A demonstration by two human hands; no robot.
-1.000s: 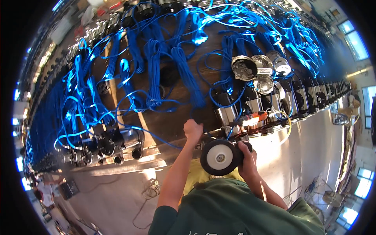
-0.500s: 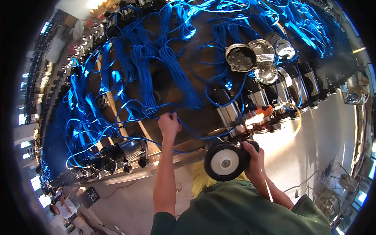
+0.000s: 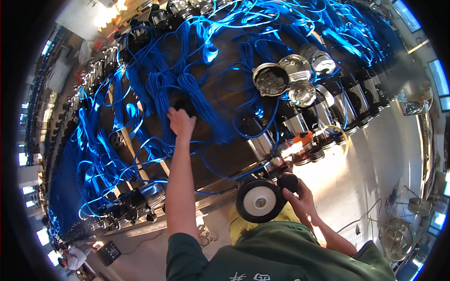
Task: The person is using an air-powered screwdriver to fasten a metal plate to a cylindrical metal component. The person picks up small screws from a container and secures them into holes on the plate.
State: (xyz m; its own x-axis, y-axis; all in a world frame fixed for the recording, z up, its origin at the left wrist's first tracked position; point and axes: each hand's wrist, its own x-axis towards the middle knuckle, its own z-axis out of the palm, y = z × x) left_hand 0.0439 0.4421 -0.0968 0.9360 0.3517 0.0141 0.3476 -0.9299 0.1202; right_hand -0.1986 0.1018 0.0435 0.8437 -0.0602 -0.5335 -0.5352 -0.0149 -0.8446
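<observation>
My left hand (image 3: 182, 123) reaches over the wooden bench among coiled blue cables (image 3: 199, 107). Its fingers are loosely bent and apart, with nothing visible in them, close to a dark round part (image 3: 186, 106) lying between two coils. Low at the bench's front edge, my right hand (image 3: 301, 200) is closed round a black cylindrical part (image 3: 288, 181). Right beside that part is a black wheel with a white hub (image 3: 259, 202), its face toward me. Whether the two are joined is hidden. Behind them lies an orange-handled tool (image 3: 300, 139) with a yellow hose.
Several shiny metal cylinders with black ends (image 3: 296, 122) line the bench's right edge. Round metal castings (image 3: 271, 79) are piled above them. Another black and silver unit (image 3: 138, 200) lies at the left front. A fan (image 3: 396, 239) stands on the floor at right.
My left hand has left the cable near the front edge and moved farther out over the coils. My right hand keeps hold of the black part, which has turned its round end up.
</observation>
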